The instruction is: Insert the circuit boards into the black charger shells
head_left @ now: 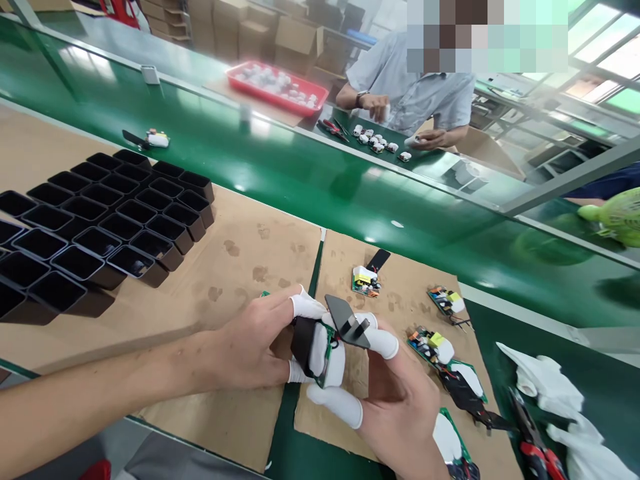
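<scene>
White finger cots cover fingertips on both my hands. My left hand (pixel 247 343) grips a black plastic case (pixel 301 343), tilted on its side with its mouth to the right. Partly in that mouth sits a green circuit board (pixel 327 357) with white padding on it. My right hand (pixel 403 390) pinches the board's outer end between thumb and fingers. Beside those fingers a black end plate with two plug pins (pixel 345 321) stands angled above the board, apart from the case. How deep the board reaches inside is hidden.
Rows of open black cases (pixel 100 213) stand on cardboard (pixel 240 233) at left. Circuit boards (pixel 433 343) lie at right, near red-handled pliers (pixel 530 433) and white finger cots (pixel 545 380). Across the green conveyor belt (pixel 300 180), a co-worker (pixel 410 93) handles white parts beside a red tray (pixel 230 79).
</scene>
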{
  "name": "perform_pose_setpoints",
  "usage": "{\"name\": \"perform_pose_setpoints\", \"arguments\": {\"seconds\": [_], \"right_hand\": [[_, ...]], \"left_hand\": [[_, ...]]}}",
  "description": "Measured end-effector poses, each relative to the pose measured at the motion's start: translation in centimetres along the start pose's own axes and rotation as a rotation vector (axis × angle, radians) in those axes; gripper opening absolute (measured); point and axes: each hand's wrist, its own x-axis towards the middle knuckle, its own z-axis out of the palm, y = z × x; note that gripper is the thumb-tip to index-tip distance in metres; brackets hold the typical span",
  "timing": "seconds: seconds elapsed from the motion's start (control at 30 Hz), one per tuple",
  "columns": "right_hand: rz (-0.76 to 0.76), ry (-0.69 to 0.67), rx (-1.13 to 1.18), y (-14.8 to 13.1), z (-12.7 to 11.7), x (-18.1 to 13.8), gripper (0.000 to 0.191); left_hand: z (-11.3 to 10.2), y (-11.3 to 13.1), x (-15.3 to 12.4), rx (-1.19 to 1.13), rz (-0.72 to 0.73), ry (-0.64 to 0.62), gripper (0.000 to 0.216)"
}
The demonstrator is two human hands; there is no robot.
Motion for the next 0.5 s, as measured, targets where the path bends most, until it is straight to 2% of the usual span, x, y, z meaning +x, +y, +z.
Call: {"name": "perform_pose_setpoints", "arguments": {"seconds": [0.17, 0.33, 0.5], "right_hand": [[0.008, -0.066, 0.0, -0.9, 0.3, 1.0, 0.066], [0.086, -0.123, -0.033, -1.6, 0.3, 1.8, 0.062], [0.076, -0.136, -0.041, -1.6, 0.1, 1.8, 0.072]], "left_hand": [[0.2, -0.4, -0.3, -0.028, -0.028, 0.008, 0.046], [0.3, -0.6, -0.4, -0.018, -0.092, -0.011, 0.043], [0.5, -0.4, -0.5, 0.001, -0.091, 0.007, 0.038]]}}
